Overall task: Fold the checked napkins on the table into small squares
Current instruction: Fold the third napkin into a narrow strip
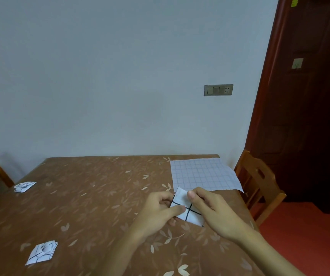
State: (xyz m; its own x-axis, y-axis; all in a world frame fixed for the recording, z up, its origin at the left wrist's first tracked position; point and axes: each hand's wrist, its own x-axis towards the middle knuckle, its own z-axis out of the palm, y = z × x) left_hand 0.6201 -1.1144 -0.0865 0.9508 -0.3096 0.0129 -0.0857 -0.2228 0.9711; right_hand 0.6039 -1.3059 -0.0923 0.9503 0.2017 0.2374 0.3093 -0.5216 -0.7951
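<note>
Fingers of left hand [160, 209] and right hand [214, 210] pinch the folded napkin [189, 213] near the right edge of the tabletop [100, 196]; best to align the layers squarely, then press the crease flat before release.

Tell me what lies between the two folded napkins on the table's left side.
Nothing: in the head view, only bare leaf-patterned tablecloth runs between the far folded napkin and the near folded napkin.

Pale blue wall [100, 76] with switch plate [218, 90], dark wooden door [307, 96], wooden chair [259, 182], red floor [303, 232]
</note>
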